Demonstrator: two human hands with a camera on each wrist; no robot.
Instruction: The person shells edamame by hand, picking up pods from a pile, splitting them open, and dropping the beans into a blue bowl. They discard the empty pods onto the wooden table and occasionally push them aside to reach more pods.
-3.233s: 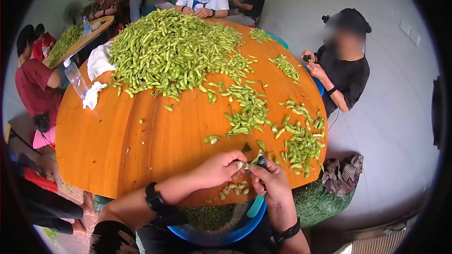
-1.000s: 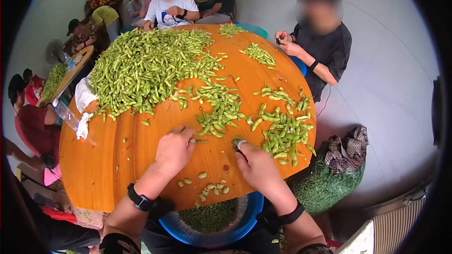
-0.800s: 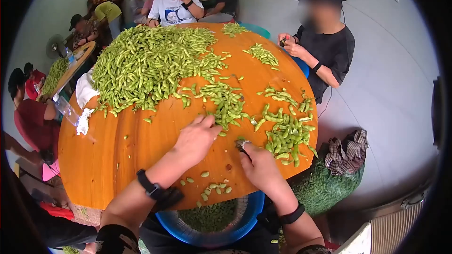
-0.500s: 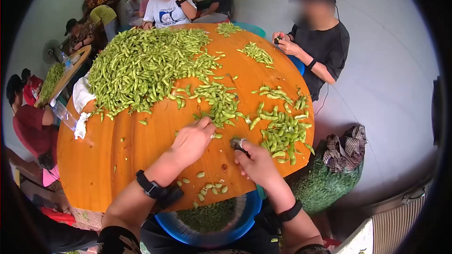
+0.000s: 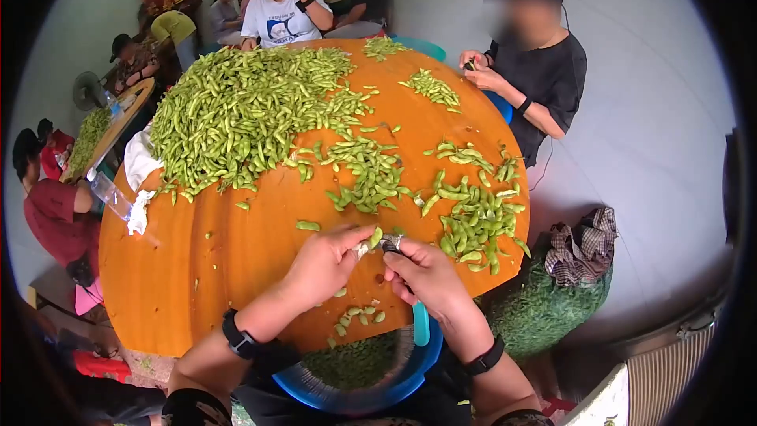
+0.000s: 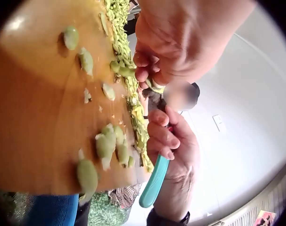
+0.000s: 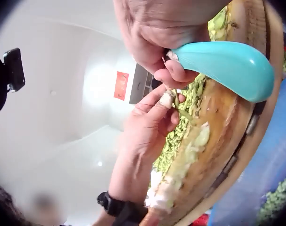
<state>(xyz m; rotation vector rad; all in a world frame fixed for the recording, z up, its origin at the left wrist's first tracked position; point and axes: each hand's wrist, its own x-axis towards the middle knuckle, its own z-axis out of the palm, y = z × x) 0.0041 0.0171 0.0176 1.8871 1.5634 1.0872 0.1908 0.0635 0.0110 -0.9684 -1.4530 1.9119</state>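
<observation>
My left hand (image 5: 325, 262) pinches a green soybean pod (image 5: 376, 237) between thumb and fingertips, over the near part of the table. Close beside it on the right, my right hand (image 5: 430, 274) grips a tool with a turquoise handle (image 5: 421, 323). The handle (image 7: 227, 66) sticks out below the palm in the right wrist view, and the fingers hide most of the tool's working end. In the head view the tool's dark tip is right at the pod. Several shelled beans (image 5: 355, 315) lie on the wood below the hands. A single pod (image 5: 308, 226) lies left of them.
A large heap of pods (image 5: 244, 110) covers the far side of the round table (image 5: 158, 284); smaller heaps (image 5: 481, 225) lie to the right. A blue basin (image 5: 347, 402) with beans sits below the near edge. People (image 5: 540, 63) sit around. A full green sack (image 5: 560, 300) stands right.
My left hand went left with a green scrap, reached to the small heap of pods, then came back to my right hand with a pod. The right hand kept the tool.
</observation>
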